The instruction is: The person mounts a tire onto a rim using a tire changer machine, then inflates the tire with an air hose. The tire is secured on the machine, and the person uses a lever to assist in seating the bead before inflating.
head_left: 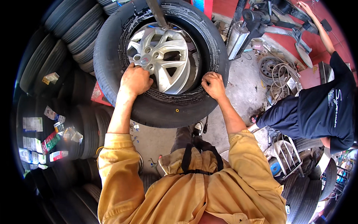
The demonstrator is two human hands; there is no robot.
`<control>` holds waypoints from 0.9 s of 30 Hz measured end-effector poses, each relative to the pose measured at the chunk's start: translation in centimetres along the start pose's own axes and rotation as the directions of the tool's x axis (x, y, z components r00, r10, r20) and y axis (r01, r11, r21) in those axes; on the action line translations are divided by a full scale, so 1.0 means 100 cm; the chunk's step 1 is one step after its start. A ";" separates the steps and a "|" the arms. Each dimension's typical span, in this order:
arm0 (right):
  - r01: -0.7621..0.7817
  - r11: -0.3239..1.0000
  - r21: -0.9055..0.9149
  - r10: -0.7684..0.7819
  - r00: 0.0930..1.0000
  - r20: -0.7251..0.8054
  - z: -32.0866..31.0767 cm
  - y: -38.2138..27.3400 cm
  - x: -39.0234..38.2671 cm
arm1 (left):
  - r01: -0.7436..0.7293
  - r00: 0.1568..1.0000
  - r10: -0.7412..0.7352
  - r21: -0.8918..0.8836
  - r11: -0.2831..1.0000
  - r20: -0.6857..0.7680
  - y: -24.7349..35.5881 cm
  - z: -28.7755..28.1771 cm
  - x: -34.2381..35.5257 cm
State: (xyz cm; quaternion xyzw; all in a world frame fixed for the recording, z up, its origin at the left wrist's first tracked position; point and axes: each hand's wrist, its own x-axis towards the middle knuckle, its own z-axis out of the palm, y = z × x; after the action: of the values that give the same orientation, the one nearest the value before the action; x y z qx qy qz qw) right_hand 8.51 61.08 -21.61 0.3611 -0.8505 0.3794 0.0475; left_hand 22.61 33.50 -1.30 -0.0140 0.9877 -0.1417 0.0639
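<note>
A large black tire lies tilted around a silver alloy wheel in front of me. A gap shows between the wheel and the tire's right inner side, and pale smears coat the inner edge. My left hand is closed over the near-left inner edge of the tire, its knuckles beside the wheel's hub. On the near-right inner edge, my right hand curls its fingers around the tire. A dark metal bar reaches down from the top to the wheel's far edge. The fingertips of both hands are partly hidden.
Stacked tires with paper labels line the left side. At right, another person in dark clothes reaches toward a machine. A bare steel wheel, a coiled hose and a metal-framed hand truck are also there.
</note>
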 end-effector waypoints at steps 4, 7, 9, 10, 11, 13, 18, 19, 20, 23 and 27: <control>0.013 0.999 -0.032 -0.014 1.000 -0.014 -0.004 0.000 0.004 | 0.020 0.999 -0.019 -0.037 0.999 0.036 0.002 -0.005 0.001; 0.017 0.999 -0.046 -0.017 1.000 -0.006 -0.007 -0.001 0.006 | 0.023 0.997 -0.023 -0.001 1.000 0.068 0.001 -0.005 0.002; 0.030 0.998 -0.060 -0.031 1.000 -0.007 -0.009 -0.002 0.005 | 0.013 0.998 -0.014 0.007 1.000 0.063 -0.001 -0.001 0.003; 0.023 0.998 -0.051 -0.024 1.000 -0.008 -0.009 -0.003 0.005 | 0.016 0.998 -0.016 0.008 1.000 0.054 -0.002 0.000 0.002; 0.016 0.999 -0.042 -0.017 1.000 -0.010 -0.008 -0.004 0.005 | 0.018 0.999 -0.018 0.009 1.000 0.044 -0.003 -0.001 0.001; 0.012 0.999 -0.040 -0.013 1.000 -0.016 -0.008 -0.005 0.004 | 0.018 0.999 -0.018 -0.001 1.000 0.027 -0.005 0.002 0.001; 0.033 0.998 -0.061 -0.035 0.999 -0.031 -0.008 -0.007 0.004 | -0.001 1.000 0.001 -0.035 0.999 -0.014 -0.010 0.006 -0.001; 0.025 0.998 -0.058 -0.027 0.999 -0.025 -0.009 -0.007 0.005 | -0.001 1.000 0.001 -0.027 1.000 -0.011 -0.009 0.005 -0.001; 0.017 0.998 -0.056 -0.019 1.000 -0.018 -0.010 -0.007 0.005 | -0.001 1.000 0.001 -0.019 1.000 -0.007 -0.008 0.003 -0.001; 0.011 0.999 -0.052 -0.012 1.000 -0.019 -0.009 -0.009 0.004 | -0.002 1.000 0.002 -0.019 1.000 0.007 -0.011 0.003 -0.002; 0.001 0.999 -0.048 -0.002 0.999 -0.033 -0.010 -0.011 0.002 | 0.000 1.000 -0.001 -0.041 0.999 -0.004 -0.012 0.001 -0.001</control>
State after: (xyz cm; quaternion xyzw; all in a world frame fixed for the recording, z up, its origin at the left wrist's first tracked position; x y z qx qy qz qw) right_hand 8.88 61.09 -20.13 0.3543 -0.8582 0.3646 0.0706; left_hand 22.78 32.35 -1.07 -0.0152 0.9906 -0.1213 0.0616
